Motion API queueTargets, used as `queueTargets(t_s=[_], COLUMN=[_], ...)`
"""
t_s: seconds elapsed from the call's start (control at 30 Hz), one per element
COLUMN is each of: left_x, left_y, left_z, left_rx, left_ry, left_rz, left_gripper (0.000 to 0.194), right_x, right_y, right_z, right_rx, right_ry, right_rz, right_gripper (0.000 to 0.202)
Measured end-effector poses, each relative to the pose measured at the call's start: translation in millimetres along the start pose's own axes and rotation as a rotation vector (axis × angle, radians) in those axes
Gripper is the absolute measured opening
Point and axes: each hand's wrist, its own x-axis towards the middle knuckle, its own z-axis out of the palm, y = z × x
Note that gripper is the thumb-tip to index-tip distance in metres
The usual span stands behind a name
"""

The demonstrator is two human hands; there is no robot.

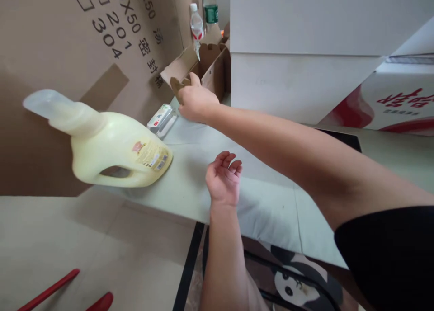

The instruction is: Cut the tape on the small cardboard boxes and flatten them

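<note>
two hands are seen over a pale table (271, 202). right hand (195, 101): arm stretched far forward and across to the left, forearm bare, a black sleeve at the shoulder; the hand is closed on a cardboard flap (178, 82) of a small open box (210, 64) at the far edge of the table, thumb on top, fingers curled under the flap's rounded tab. left hand (224, 182): forearm raised from below, wrist bent back, palm turned upward, fingers loosely curled; nothing is held, and it is poised above the table, with contact not discernible.

one cream jug (111, 150) with a moulded handle and a clear cap is lying tilted on its side at the table's left edge, leaned against a large brown carton (68, 53) printed with black figures; it is well apart from both hands. one small flat packet (161, 119) is lying just beside the right hand, to its left. two plastic bottles (197, 28) are standing behind the small box. white boxes (305, 53) are stacked at the right, one marked in red. a panda-print cushion (298, 284) is seen below the table.
</note>
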Motion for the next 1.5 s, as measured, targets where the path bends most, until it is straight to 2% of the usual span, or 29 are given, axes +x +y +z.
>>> queueTargets(t_s=[0.1,0.17,0.23,0.3,0.33,0.4,0.43,0.5,0.53,0.6,0.67,0.73,0.8,0.87,0.9,0.93,1.0,1.07,1.13,1.23,1.33,1.5], left_x=[-2.3,-5.7,-10.0,-14.7,-17.1,-21.8,-24.0,-28.5,-30.9,-36.3,-41.5,-44.2,-42.6,-37.0,-33.6,-30.1,-24.7,-21.8,-20.8,-20.5,-21.5,-28.2], left_y=[-0.2,-1.3,-1.6,0.8,3.1,8.0,9.4,7.1,2.4,-14.2,-38.2,-64.4,-87.7,-105.3,-111.9,-117.2,-124.9,-130.2,-133.9,-135.6,-129.8,-107.4], left_z=[0.1,1.9,3.4,3.4,3.0,3.3,4.8,11.7,17.0,29.9,42.6,51.6,55.6,56.3,56.3,56.4,57.7,60.0,62.2,63.4,63.4,68.0], left_rx=[0.041,0.148,0.302,0.381,0.368,0.268,0.212,0.154,0.155,0.169,0.171,0.208,0.350,0.453,0.507,0.567,0.669,0.731,0.756,0.779,0.850,1.121], left_ry=[0.005,0.061,0.214,0.422,0.498,0.567,0.559,0.452,0.357,0.110,-0.096,-0.241,-0.404,-0.538,-0.587,-0.599,-0.543,-0.459,-0.425,-0.446,-0.469,-0.509], left_rz=[0.047,0.156,0.401,0.714,0.835,0.925,0.907,0.793,0.722,0.596,0.506,0.451,0.444,0.556,0.618,0.678,0.750,0.761,0.759,0.809,0.855,0.835], left_gripper=[0.021,0.023,0.018,0.014,0.019,0.031,0.035,0.033,0.029,0.026,0.036,0.049,0.062,0.064,0.058,0.052,0.043,0.048,0.054,0.052,0.048,0.030], right_x=[2.0,-22.1,-65.2,-123.7,-157.0,-227.7,-263.2,-329.6,-358.8,-406.1,-437.4,-454.8,-463.5,-468.4,-470.3,-471.9,-474.4,-476.0,-477.8,-481.8,-486.3,-489.6], right_y=[-2.3,4.5,13.2,21.4,25.1,32.1,35.5,41.7,44.6,50.7,58.4,69.2,82.6,96.7,103.1,108.7,116.7,120.5,121.6,122.3,123.1,118.1], right_z=[-1.1,-2.4,-4.3,-8.7,-12.2,-21.6,-27.0,-37.9,-42.9,-51.5,-58.3,-64.2,-69.6,-73.6,-74.5,-74.5,-72.1,-67.3,-62.4,-57.9,-57.8,-60.8], right_rx=[-0.068,-0.068,-0.019,0.088,0.157,0.287,0.333,0.358,0.353,0.350,0.333,0.304,0.226,0.096,0.050,0.035,0.116,0.273,0.383,0.440,0.466,0.468], right_ry=[-0.052,0.002,0.098,0.152,0.205,0.340,0.439,0.604,0.678,0.742,0.816,0.903,0.977,1.005,1.028,1.052,1.098,1.090,1.007,0.901,0.876,0.867], right_rz=[0.165,0.096,-0.010,-0.062,-0.055,-0.013,0.009,0.033,0.072,0.153,0.213,0.251,0.239,0.217,0.210,0.220,0.265,0.307,0.325,0.292,0.240,0.190], right_gripper=[0.031,0.028,0.030,0.032,0.028,0.016,0.009,0.009,0.012,0.010,0.008,0.006,0.004,0.007,0.013,0.023,0.049,0.063,0.050,0.027,0.030,0.029])
